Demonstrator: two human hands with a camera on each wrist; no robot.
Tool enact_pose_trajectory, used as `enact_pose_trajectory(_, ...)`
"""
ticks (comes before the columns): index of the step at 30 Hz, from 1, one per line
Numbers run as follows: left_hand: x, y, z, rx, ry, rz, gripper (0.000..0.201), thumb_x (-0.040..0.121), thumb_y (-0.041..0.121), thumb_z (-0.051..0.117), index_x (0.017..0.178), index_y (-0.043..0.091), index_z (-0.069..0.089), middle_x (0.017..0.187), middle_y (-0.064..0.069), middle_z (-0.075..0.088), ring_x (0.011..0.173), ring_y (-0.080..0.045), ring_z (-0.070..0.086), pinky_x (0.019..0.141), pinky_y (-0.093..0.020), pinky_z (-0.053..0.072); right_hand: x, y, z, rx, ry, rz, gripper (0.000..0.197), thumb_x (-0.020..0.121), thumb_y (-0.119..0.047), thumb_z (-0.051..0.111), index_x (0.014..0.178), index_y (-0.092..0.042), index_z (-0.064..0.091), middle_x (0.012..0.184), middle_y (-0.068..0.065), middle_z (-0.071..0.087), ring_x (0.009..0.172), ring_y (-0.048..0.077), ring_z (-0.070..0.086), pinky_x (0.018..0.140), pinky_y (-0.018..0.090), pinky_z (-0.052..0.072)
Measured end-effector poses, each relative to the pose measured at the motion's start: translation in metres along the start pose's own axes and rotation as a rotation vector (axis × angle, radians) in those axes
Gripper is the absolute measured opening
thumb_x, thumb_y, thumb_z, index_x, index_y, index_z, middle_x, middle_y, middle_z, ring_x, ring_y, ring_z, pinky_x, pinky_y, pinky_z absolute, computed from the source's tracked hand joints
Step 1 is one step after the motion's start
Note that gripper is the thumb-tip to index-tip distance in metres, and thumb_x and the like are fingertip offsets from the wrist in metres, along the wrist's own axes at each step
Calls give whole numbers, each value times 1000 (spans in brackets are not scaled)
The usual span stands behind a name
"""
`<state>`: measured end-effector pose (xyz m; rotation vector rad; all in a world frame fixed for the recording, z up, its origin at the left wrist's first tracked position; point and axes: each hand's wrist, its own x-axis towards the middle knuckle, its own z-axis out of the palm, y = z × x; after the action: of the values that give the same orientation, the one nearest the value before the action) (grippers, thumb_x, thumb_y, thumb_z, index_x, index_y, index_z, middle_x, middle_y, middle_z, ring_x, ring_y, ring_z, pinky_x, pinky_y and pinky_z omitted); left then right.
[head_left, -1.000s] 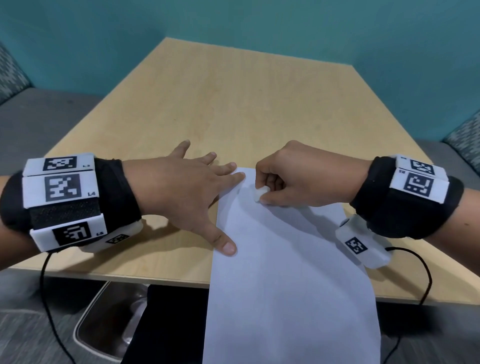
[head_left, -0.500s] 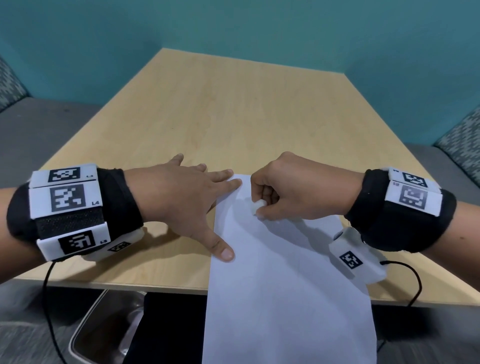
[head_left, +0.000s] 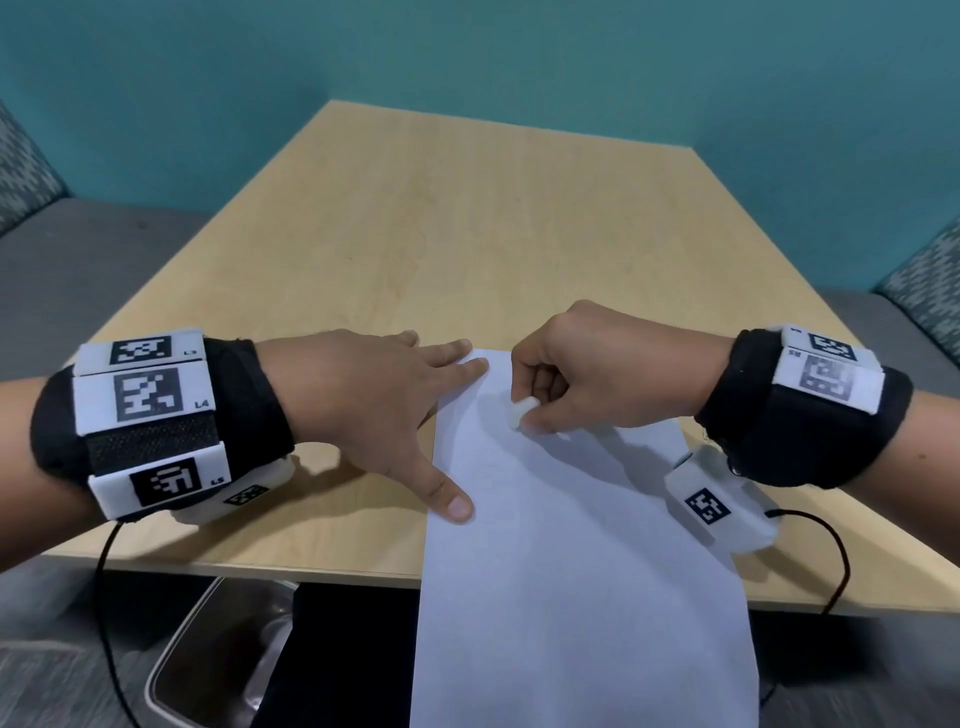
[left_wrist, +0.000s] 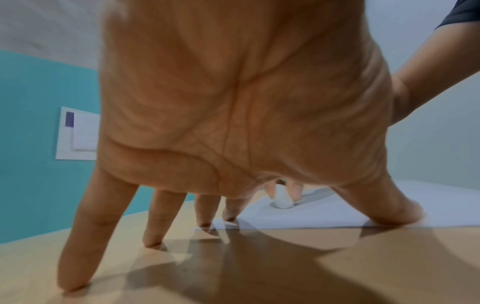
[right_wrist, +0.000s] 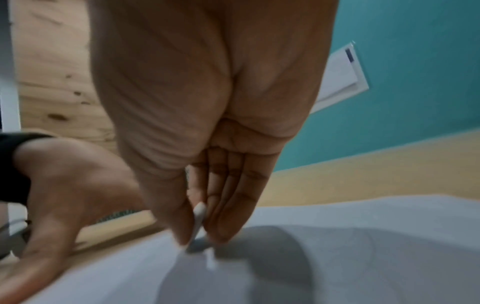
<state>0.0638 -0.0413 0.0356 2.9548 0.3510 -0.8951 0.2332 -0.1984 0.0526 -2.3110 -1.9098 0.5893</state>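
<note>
A white sheet of paper (head_left: 561, 545) lies on the wooden table (head_left: 467, 234) and hangs over its near edge. My left hand (head_left: 374, 410) is spread flat, its index fingertip and thumb pressing the paper's left edge; in the left wrist view the fingers (left_wrist: 228, 207) stand on the table and the sheet (left_wrist: 324, 214). My right hand (head_left: 582, 374) is curled and pinches a small white eraser (head_left: 519, 410) against the paper near its top. The eraser (left_wrist: 282, 197) shows between the fingers in the left wrist view, and its edge (right_wrist: 198, 214) in the right wrist view.
The table's far half is bare wood, with teal walls (head_left: 519, 62) behind. Grey seats with patterned cushions (head_left: 21, 176) flank the table. A metal bin (head_left: 223, 660) stands on the floor below the near edge. Black cables (head_left: 836, 566) hang from both wrists.
Both hands and the paper have kept their places relative to each other. The right hand with the eraser has shifted only slightly on the sheet. The head view has tilted a little.
</note>
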Motion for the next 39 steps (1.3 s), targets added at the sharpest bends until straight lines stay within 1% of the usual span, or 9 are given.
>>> enact_pose_trajectory(3, 1, 1, -1, 12, -2, -3, 145, 50, 110, 49, 161, 48, -21, 168, 29, -24, 163, -21, -3, 124, -51, 31, 1, 0, 3, -23, 62, 12, 11, 90, -31, 76, 90, -27, 66, 68, -10, 75, 69, 3, 67, 65, 24, 55)
enact_pose_trajectory(8, 1, 0, 0, 7, 2, -2, 145, 49, 110, 51, 160, 51, -21, 168, 30, -23, 163, -22, -3, 124, -51, 31, -5, -9, 7, 4, 2, -36, 12, 89, -33, 78, 90, -28, 67, 68, -12, 73, 67, 3, 67, 59, 17, 53)
enact_pose_trajectory(13, 2, 0, 0, 14, 2, -4, 144, 51, 109, 51, 161, 49, -21, 168, 30, -24, 163, -22, -4, 125, -51, 29, -4, -5, 7, -26, 82, -11, 10, 90, -31, 75, 91, -24, 67, 68, -9, 74, 69, 4, 68, 67, 26, 57)
enact_pose_trajectory(17, 4, -1, 2, 1, 10, 9, 144, 47, 111, 49, 160, 53, -21, 168, 30, -23, 163, -23, -3, 123, -52, 32, -9, -17, 15, -42, 43, -94, 12, 90, -33, 76, 93, -27, 66, 74, -14, 70, 80, 1, 65, 70, 22, 53)
enact_pose_trajectory(22, 4, -2, 2, 6, 12, -3, 146, 48, 111, 48, 161, 50, -21, 168, 30, -22, 163, -21, -3, 124, -52, 31, -5, -11, 8, -88, 96, -17, 12, 90, -34, 73, 95, -24, 70, 71, -13, 71, 69, 1, 65, 66, 26, 55)
enact_pose_trajectory(27, 6, -2, 2, 12, 9, 13, 148, 40, 114, 43, 161, 52, -17, 169, 29, -22, 163, -22, 2, 120, -53, 36, -12, -24, 18, -62, 57, -45, 14, 89, -36, 75, 98, -27, 70, 73, -15, 72, 73, 1, 66, 66, 23, 54)
enact_pose_trajectory(31, 5, -2, 2, 17, -2, 2, 148, 44, 113, 44, 161, 50, -21, 169, 29, -23, 164, -22, -2, 122, -53, 32, -10, -19, 12, -86, 77, 12, 14, 89, -36, 74, 96, -24, 71, 69, -13, 74, 69, 0, 67, 65, 22, 54)
enact_pose_trajectory(35, 4, -1, 2, 7, 2, 1, 147, 45, 112, 46, 160, 50, -22, 169, 28, -23, 164, -23, -3, 122, -54, 32, -13, -23, 17, -99, 111, 18, 13, 88, -34, 73, 96, -24, 71, 72, -12, 73, 72, 1, 66, 70, 35, 59)
enact_pose_trajectory(39, 2, -1, 0, 14, 14, 12, 149, 43, 114, 42, 162, 48, -18, 171, 27, -19, 163, -20, 3, 120, -52, 36, -17, -24, 18, -53, 66, 26, 14, 90, -38, 74, 98, -27, 70, 72, -12, 74, 73, 1, 67, 71, 33, 59)
